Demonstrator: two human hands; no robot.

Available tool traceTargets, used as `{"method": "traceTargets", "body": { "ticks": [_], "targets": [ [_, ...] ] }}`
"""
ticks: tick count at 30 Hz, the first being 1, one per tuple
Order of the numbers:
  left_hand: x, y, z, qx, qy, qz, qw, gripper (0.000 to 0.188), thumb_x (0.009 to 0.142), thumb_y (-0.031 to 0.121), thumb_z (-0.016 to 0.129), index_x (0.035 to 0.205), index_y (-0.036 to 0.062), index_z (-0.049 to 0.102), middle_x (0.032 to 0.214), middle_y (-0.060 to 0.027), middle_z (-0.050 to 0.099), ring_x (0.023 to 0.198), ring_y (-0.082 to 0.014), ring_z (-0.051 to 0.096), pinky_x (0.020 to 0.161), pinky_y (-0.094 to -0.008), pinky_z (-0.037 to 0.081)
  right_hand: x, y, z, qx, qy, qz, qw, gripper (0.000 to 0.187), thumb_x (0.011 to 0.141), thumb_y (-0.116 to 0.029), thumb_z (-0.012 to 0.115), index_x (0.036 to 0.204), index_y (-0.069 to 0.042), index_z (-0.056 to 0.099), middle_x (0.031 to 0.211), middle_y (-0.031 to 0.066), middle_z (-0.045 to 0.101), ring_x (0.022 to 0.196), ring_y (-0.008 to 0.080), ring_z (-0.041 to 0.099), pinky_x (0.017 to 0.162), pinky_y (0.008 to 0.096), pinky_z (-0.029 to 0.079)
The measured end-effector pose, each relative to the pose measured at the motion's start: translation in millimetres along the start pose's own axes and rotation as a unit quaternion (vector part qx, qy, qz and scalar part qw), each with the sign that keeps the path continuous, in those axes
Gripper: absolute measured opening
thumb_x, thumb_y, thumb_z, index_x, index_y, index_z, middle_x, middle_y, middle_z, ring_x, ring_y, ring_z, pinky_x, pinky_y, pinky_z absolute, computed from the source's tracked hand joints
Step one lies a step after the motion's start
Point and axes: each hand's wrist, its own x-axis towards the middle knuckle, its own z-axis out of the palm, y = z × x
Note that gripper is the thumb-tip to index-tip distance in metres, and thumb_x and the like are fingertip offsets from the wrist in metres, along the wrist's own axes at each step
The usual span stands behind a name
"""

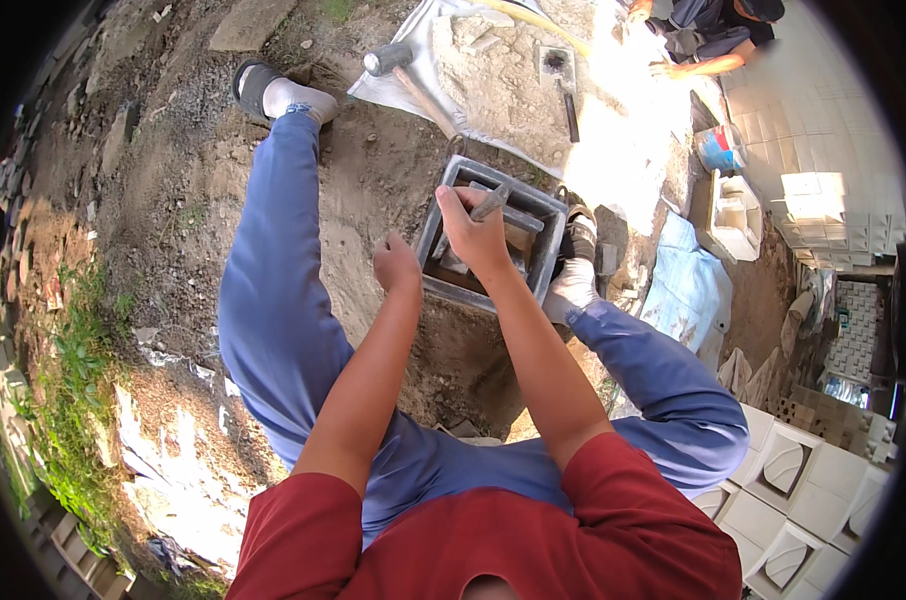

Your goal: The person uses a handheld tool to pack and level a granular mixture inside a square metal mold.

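Between my feet sits a square grey mould box (pixel 547 203) with a smaller form inside it. My right hand (pixel 476 238) is over the box, closed round a short grey stick-like handle (pixel 492 202) whose lower end is hidden. At the box's left side my left hand (pixel 398 265) is curled into a fist; whether it holds anything is hidden. Beyond the box lies a sledgehammer (pixel 388 60) with a grey head and wooden handle. A trowel (pixel 571 116) with a black handle rests on the pale powder (pixel 503 85) to its right.
A white sheet (pixel 420 35) lies under the powder. At the right are a blue bucket (pixel 721 148), a white moulded block (pixel 738 215), a light blue sack (pixel 685 285) and stacked pale blocks (pixel 788 470). Another person (pixel 713 40) works at the far right.
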Motion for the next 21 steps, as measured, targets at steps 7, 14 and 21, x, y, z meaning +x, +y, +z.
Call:
{"method": "traceTargets", "body": {
  "ticks": [7, 14, 21],
  "targets": [
    [-10, 4, 1, -0.043, 0.013, -0.064, 0.997, 0.043, 0.094, 0.036, 0.046, 0.102, -0.0013, 0.067, 0.108, -0.0246, 0.068, 0.102, -0.0449, 0.063, 0.088, -0.0502, 0.047, 21, 5, -16, 0.0, -0.054, 0.045, 0.997, 0.049, 0.097, -0.021, 0.059, 0.056, -0.006, 0.038, 0.053, -0.0073, 0.033, 0.053, 0.0042, 0.028, 0.049, 0.0309, 0.021],
    [-23, 16, -7, 0.033, 0.127, 0.103, 0.986, 0.026, 0.092, 0.026, 0.052, 0.088, 0.0041, 0.065, 0.095, -0.0194, 0.068, 0.091, -0.0409, 0.063, 0.079, -0.051, 0.048, 41, -1, -11, 0.08, 0.024, 0.049, 0.995, 0.048, 0.099, -0.025, 0.059, 0.059, -0.003, 0.042, 0.053, -0.0058, 0.035, 0.052, 0.0054, 0.031, 0.048, 0.0313, 0.023],
    [-28, 30, -12, 0.143, 0.139, 0.101, 0.975, 0.029, 0.094, 0.027, 0.05, 0.089, 0.0043, 0.066, 0.093, -0.0183, 0.068, 0.09, -0.0407, 0.065, 0.076, -0.0536, 0.052, 48, -5, -17, 0.11, -0.009, 0.053, 0.992, 0.05, 0.102, -0.026, 0.057, 0.058, -0.003, 0.047, 0.052, -0.0051, 0.041, 0.05, 0.005, 0.036, 0.047, 0.0277, 0.028]
  ]
}}
